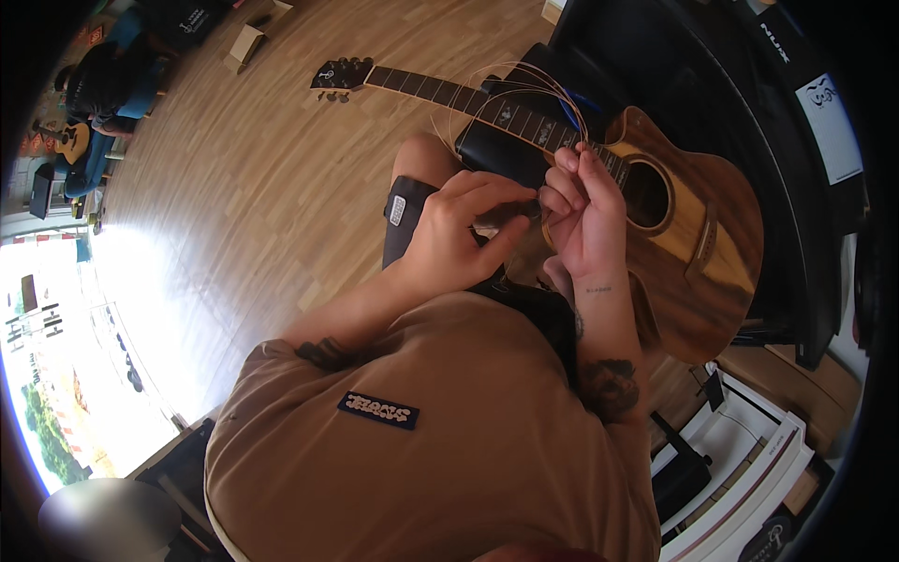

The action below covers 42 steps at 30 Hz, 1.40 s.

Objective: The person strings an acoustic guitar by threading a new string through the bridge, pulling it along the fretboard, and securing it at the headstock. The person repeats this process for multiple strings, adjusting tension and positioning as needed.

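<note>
My right hand [588, 214] is closed on a loose coil of thin copper-coloured guitar string [578, 107], pinched between thumb and fingers. The coil's loops rise above that hand and fan out across the guitar's neck. My left hand [459, 229] reaches in from the left, palm down, with thumb and fingers apart. Its fingertips come close to the right hand's curled fingers; whether they touch a string end is too small to tell. Beyond my hands an acoustic guitar [726, 258] with a brown wooden body leans, its neck pointing to the upper left.
A black padded seat or case [501, 155] lies beneath the neck. Black equipment [646, 51] stands behind the guitar. At lower right is a white shelf unit [740, 468]. Far left, a person [105, 84] sits near another guitar [73, 140]. A cardboard piece [244, 47] rests on the wooden floor.
</note>
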{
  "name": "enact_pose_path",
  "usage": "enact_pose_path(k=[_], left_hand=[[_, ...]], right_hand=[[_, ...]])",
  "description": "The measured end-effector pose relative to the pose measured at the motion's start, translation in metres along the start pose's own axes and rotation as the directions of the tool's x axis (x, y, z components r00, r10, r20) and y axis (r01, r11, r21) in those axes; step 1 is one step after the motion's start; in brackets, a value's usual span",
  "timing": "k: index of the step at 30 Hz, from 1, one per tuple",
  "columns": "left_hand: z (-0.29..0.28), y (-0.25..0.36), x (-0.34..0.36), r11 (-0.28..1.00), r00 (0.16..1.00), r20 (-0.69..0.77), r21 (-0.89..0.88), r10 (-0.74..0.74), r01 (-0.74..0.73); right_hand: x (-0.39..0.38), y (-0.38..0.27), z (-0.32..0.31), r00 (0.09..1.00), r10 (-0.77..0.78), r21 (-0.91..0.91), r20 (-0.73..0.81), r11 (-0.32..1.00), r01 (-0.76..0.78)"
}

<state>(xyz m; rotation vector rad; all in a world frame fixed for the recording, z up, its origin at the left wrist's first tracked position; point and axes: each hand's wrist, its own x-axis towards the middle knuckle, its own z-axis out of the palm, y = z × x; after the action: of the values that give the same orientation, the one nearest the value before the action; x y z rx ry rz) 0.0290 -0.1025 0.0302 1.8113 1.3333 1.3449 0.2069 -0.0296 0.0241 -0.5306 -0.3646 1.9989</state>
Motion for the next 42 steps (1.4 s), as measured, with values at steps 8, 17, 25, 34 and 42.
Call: enact_pose_path(k=[8, 17, 25, 34, 42], left_hand=[[-0.009, -0.003, 0.001, 0.980, 0.986, 0.086, -0.129, -0.143, 0.154], [-0.005, -0.005, 0.003, 0.936, 0.976, 0.121, -0.282, -0.183, 0.211], [-0.009, -0.005, 0.007, 0.814, 0.939, 0.200, -0.471, -0.278, 0.341], [-0.026, -0.011, 0.015, 0.665, 0.910, 0.143, -0.640, -0.390, 0.385], [-0.042, -0.008, 0.020, 0.785, 0.889, 0.087, -0.436, -0.449, 0.439]], right_hand=[[-0.001, 0.001, 0.000, 1.000, -0.002, -0.002, -0.002, 1.000, 0.002], [-0.005, 0.010, 0.005, 0.999, -0.028, -0.109, 0.041, 0.993, 0.033], [-0.008, 0.015, 0.004, 0.999, -0.033, -0.307, 0.014, 0.951, 0.036], [-0.007, 0.013, -0.013, 1.000, -0.006, -0.397, -0.021, 0.918, -0.003], [-0.003, 0.015, -0.007, 0.993, -0.044, -0.321, -0.108, 0.947, 0.007]])
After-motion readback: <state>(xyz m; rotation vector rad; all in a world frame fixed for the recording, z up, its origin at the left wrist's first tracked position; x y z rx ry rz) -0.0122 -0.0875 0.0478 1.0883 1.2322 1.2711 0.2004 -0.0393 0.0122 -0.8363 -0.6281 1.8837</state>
